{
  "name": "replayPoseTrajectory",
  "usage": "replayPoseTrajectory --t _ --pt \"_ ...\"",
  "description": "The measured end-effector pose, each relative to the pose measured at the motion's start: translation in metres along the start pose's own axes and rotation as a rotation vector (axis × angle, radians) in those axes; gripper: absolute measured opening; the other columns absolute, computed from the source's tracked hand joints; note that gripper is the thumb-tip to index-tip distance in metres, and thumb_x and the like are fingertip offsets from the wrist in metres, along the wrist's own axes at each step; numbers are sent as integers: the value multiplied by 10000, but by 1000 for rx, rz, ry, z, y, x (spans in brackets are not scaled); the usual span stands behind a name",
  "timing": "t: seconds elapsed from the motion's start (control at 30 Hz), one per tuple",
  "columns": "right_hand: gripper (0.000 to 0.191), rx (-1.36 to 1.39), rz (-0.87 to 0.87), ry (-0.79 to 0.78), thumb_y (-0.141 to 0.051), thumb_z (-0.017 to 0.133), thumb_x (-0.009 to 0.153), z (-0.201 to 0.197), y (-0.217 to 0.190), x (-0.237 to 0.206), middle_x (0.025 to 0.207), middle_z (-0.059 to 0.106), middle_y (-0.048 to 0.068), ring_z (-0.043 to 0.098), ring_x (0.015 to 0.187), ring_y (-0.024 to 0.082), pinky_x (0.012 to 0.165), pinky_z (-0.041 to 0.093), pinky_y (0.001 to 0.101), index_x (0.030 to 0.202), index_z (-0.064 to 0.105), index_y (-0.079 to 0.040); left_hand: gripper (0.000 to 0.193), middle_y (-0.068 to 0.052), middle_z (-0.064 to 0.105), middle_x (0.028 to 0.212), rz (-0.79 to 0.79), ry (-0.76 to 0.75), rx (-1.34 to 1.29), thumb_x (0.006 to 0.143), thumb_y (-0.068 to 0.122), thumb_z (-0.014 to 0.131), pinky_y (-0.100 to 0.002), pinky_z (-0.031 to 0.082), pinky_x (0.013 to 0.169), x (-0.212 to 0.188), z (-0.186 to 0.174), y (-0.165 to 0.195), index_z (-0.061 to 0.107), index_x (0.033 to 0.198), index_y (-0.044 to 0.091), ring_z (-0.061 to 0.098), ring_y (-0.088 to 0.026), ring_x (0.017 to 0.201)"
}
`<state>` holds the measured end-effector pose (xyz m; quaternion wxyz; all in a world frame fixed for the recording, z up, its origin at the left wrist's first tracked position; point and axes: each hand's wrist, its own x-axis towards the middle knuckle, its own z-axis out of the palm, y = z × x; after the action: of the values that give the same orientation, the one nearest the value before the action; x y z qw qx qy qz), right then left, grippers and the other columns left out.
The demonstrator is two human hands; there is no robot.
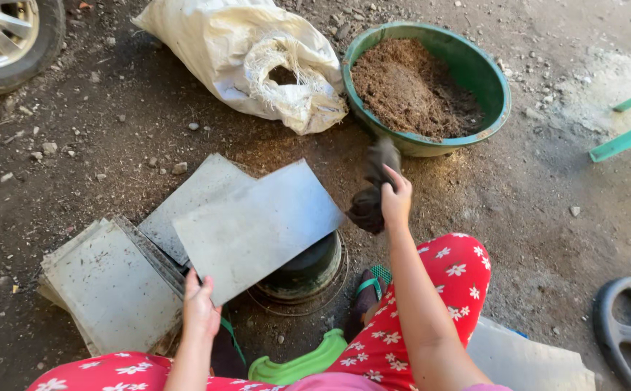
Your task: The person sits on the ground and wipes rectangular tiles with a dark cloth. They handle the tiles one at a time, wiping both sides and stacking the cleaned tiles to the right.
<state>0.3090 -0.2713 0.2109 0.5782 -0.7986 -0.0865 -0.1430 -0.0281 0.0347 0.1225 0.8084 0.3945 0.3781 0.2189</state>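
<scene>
Outdoors on gritty dirt ground (98, 137), left hand (199, 308) gripping grey sheet (257, 228) over round pot (308, 271), right hand (396, 199) clutching dark rag (372, 195) near green soil-filled basin (431, 87).

head cam, single view | worn high, looks steeply down and forward over the knees | close range, arm's reach | dirt ground (547, 239) fills frame, green basin (489, 65) at far edge | no second view

White sack (250, 61), car wheel (7, 36), green basin (493, 72)
</scene>
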Motion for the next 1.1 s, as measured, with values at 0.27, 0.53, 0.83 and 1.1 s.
replayPoseTrajectory --t 0.27,0.53,0.83,1.1 --pt "442 -313 -450 -735 -117 678 773 101 -133 -118 1434 577 152 547 1284 406 1088 469 489 1169 763 -296 471 -121 578 1369 -233 120 38 1007 95 477 -506 513 953 13 -28 -80 413 1472 126 573 -311 1250" --pt "422 -562 -677 -890 -314 749 767 167 -102 -240 1585 348 115 284 1434 527 984 232 872 1185 741 -375 401 -144 627 1353 172 289 177 1090 242 403 -371 484 1023 50 -17 -105 558 1328 -42 608 -237 1166" --pt "477 -850 -367 -530 -171 688 793 138 11 -107 1582 380 107 408 1336 460 1006 333 743 1185 758 -434 365 -140 663 1221 136 475 240 1081 224 455 -343 467 984 36 2 -109 557 1304 -45 613 -201 1081" --pt "421 -1165 -49 -477 -269 676 876 95 -6 68 1496 395 138 423 1252 475 962 415 626 1271 712 -414 337 -230 716 1097 261 473 686 1085 271 486 -409 515 903 45 4 -94 621 1221 -6 680 -349 987"
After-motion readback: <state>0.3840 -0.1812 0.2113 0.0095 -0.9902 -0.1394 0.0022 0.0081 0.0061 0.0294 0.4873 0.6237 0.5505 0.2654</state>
